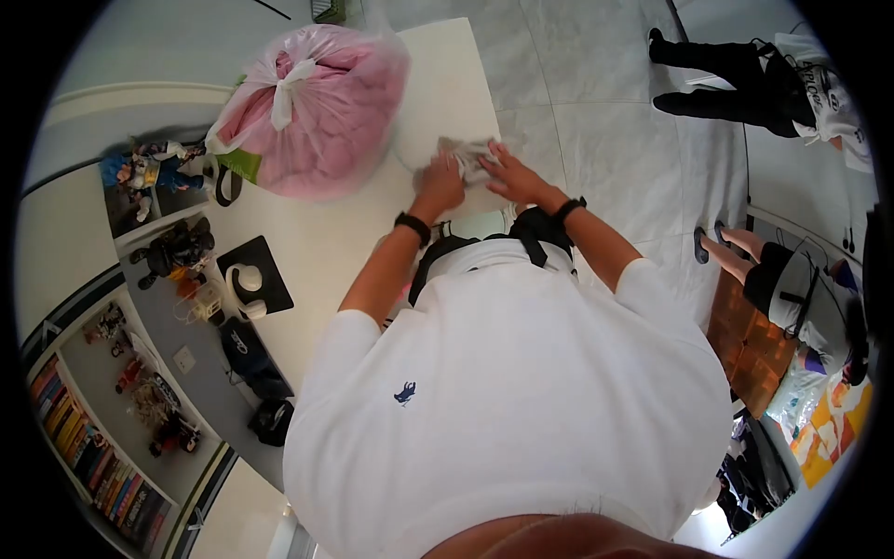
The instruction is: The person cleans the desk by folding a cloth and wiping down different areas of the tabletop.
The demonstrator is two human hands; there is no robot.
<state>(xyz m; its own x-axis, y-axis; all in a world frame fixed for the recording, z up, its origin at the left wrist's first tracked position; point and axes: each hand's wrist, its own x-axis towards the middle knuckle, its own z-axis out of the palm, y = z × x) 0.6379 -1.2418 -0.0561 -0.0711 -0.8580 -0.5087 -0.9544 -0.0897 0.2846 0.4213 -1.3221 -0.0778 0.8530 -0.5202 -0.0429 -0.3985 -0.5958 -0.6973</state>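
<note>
Big white rectangular table (326,242) ran from the near left to the far side, right edge against the grey tiled floor (605,149). Biggest load on it: clear plastic bag stuffed with soft pink material (326,140), far left, top knotted. Smaller: flat black rectangular mat (274,275), left side, with a white curved object (246,278) on it, maybe headphones.

Item in hand: crumpled grey-white bundle (468,160), cloth or thin film, too blurred to tell. It sat at the table's right edge, to the right of the pink bag and apart from it.

Left hand (441,184) on the bundle's left side, right hand (515,177) on its right with fingers spread. Both grips touched it; pinching or just pressing, couldn't make out.

Status, my read: bag looked finished, knotted closed. Bundle looked mid-handling: bunched up, neither flat nor neatly folded, both hands on it, not yet put down.
</note>
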